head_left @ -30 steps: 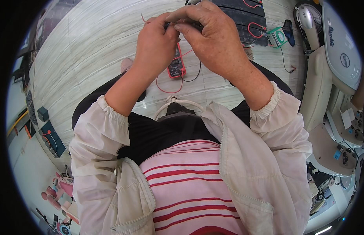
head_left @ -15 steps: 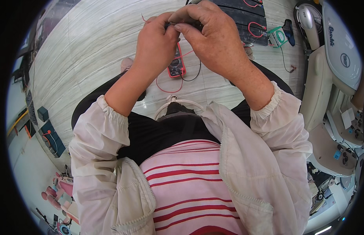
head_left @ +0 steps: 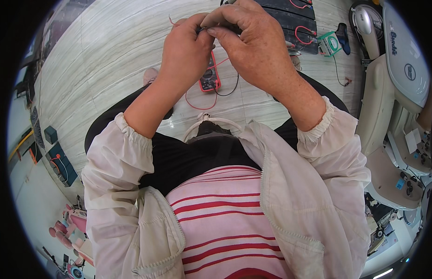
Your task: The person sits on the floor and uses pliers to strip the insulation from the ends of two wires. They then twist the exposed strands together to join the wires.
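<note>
**Thin reddish wire at the left fingers, both hands close together**

Containers, largest first: a beige moulded plastic shell (head_left: 382, 171) at right bears small dark parts (head_left: 408, 186) and a blue square piece (head_left: 400, 183) in its hollow. Near the black ribbed slabs (head_left: 300, 17) on the pale streaked floor stands a small green-and-white box (head_left: 329, 45); its inside is hidden from view.

Right hand (head_left: 250, 43): bent over, forefinger arched, thumb tip just below it, both beside the left thumb. Cannot tell whether these fingers grip anything. Left hand (head_left: 190, 50): curled and pinching; the thin reddish wire (head_left: 171, 22) protrudes from its fingertips at upper left, free end upward. The remainder of the wire is covered by the hand. A dark gap separates the thumbs; contents unclear.

Below the hands, apart from them, a red-rimmed black meter (head_left: 208, 84) with a round dial lies on the floor.

Against the earliest frame: right forefinger tip sits slightly further right; left-hand grasp and wire nearly unchanged. Meter in the same place.
</note>
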### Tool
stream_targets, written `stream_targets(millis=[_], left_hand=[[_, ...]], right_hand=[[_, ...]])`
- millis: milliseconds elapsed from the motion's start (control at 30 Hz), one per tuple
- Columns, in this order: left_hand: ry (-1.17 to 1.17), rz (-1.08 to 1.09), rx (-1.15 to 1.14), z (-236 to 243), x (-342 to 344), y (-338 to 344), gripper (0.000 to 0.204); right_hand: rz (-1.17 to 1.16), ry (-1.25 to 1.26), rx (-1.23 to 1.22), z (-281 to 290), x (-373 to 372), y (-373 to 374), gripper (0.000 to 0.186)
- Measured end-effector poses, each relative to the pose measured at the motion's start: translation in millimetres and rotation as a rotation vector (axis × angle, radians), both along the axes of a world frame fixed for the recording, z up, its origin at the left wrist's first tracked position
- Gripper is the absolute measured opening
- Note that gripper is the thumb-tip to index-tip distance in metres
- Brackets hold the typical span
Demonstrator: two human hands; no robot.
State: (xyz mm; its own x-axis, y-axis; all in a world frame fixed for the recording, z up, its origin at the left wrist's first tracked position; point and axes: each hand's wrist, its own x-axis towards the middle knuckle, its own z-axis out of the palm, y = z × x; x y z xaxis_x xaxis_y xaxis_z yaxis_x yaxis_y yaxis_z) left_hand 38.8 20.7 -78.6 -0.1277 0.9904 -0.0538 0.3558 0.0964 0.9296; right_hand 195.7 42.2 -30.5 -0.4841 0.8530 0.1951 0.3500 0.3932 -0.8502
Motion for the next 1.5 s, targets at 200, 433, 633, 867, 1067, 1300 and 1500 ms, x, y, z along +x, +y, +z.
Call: stream_targets(millis=[200, 433, 633, 867, 1067, 1300, 1500], left_hand=[[0.012, 0.013, 0.029, -1.9, 0.3, 0.2, 0.025], [-0.127, 0.091, 0.008, 6.2, 3.8, 3.5, 0.028], [-0.187, 0.098, 0.014, 7.3, 3.8, 5.9, 0.036], [-0.026, 0.007, 0.063, 9.5, 4.9, 2.4, 0.029], [0.062, -0.006, 0.144, 9.8, 6.6, 2.6, 0.023], [-0.088, 0.002, 0.058, 16.7, 7.0, 3.5, 0.023], [-0.049, -0.002, 0.109, 18.9, 5.3, 3.7, 0.023]], right_hand=[[-0.002, 0.003, -0.019, -2.9, 0.5, 0.9, 0.01], [-0.078, 0.121, -0.061, 1.2, -0.6, 1.2, 0.013], [-0.256, 0.267, -0.105, -4.7, 2.0, 9.3, 0.014], [-0.155, -0.006, -0.244, 10.6, 9.8, 16.7, 0.01], [-0.065, 0.129, 0.054, -6.5, 12.1, 20.8, 0.01], [-0.123, 0.134, -0.067, 1.5, 10.1, 16.5, 0.01], [-0.176, 0.193, -0.132, 4.1, 7.0, 13.2, 0.006]])
